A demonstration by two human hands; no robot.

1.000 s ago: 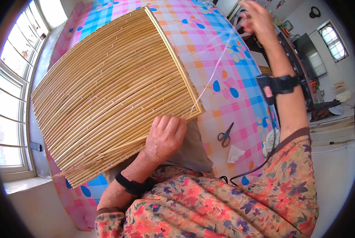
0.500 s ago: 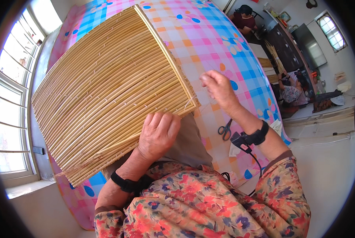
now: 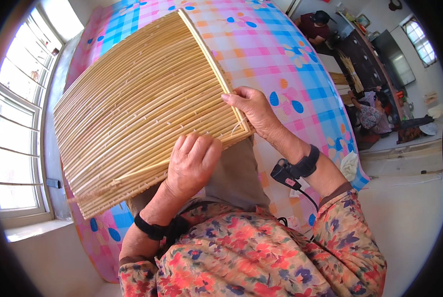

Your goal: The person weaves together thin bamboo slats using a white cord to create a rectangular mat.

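A large mat of thin yellow reed stalks (image 3: 142,99), stitched together with pale thread, lies tilted across my lap. Its right side is bound by a straight stalk strip (image 3: 209,57). At the near edge my left hand (image 3: 194,161) is closed, fingers curled over the stalks; its fingertips are hidden. My right hand (image 3: 255,110) grips the mat's right border near the corner, thumb on top and the other fingers underneath. Close to that corner a loose end of pale thread (image 3: 237,126) shows. Frayed stalk ends gather at the mat's lower left.
The mat is over a bed or platform with a pink and blue checked cover (image 3: 261,54). A barred window (image 3: 16,148) is on the left. A crumpled white cloth (image 3: 349,166) lies at right. Two people are farther off at upper right, near bundled stalks (image 3: 351,72).
My right hand has come left from the air and taken hold of the mat's right border. The mat has shifted slightly right. My left hand stays at the near edge.
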